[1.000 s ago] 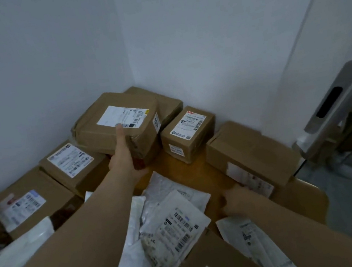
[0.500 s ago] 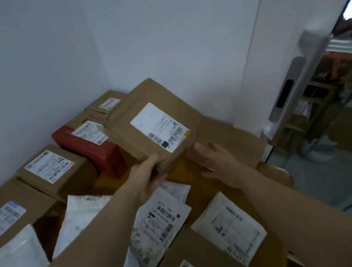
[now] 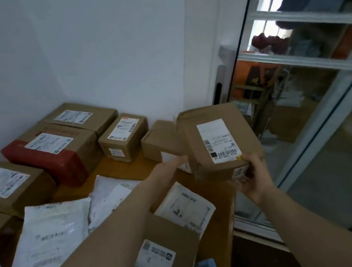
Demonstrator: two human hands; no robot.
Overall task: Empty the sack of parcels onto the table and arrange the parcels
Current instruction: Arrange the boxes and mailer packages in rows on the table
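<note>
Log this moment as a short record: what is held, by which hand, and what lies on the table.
held item: brown parcel, label up, tilted, in the air near the right end of the table
right hand: grips the parcel's near corner, thumb on top
left hand: touches the parcel's left edge, fingers fairly straight
along the wall: labelled cardboard boxes, including a red-sided box
near side: white mailer bags, partly overlapping
sack: not in view
</note>
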